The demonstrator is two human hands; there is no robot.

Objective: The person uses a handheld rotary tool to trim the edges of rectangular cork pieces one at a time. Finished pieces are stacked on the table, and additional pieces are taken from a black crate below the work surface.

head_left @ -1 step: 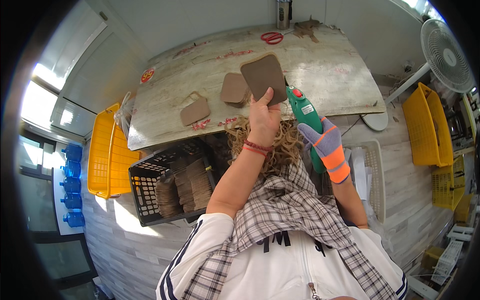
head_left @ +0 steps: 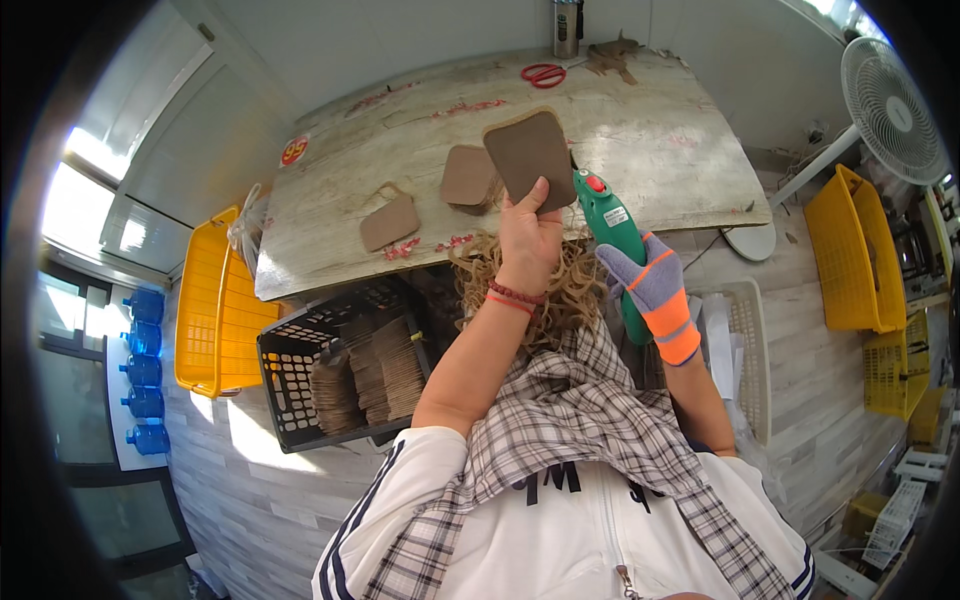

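I see the bare left hand (head_left: 530, 240) pinching a brown pad (head_left: 532, 155) over the table (head_left: 650, 130), thumb on top. The gloved right hand (head_left: 655, 295) is wrapped around a green cutter (head_left: 622, 240) at the table's near edge, blade end right by the pad. Other pads (head_left: 466, 178) lie on the table. Curly scraps (head_left: 570, 285) bunch before its near edge; a black crate (head_left: 285, 400) of stacked pads (head_left: 382, 380) stands by its near left corner.

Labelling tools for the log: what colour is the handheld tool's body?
The handheld tool has a green body; best seen in the head view.
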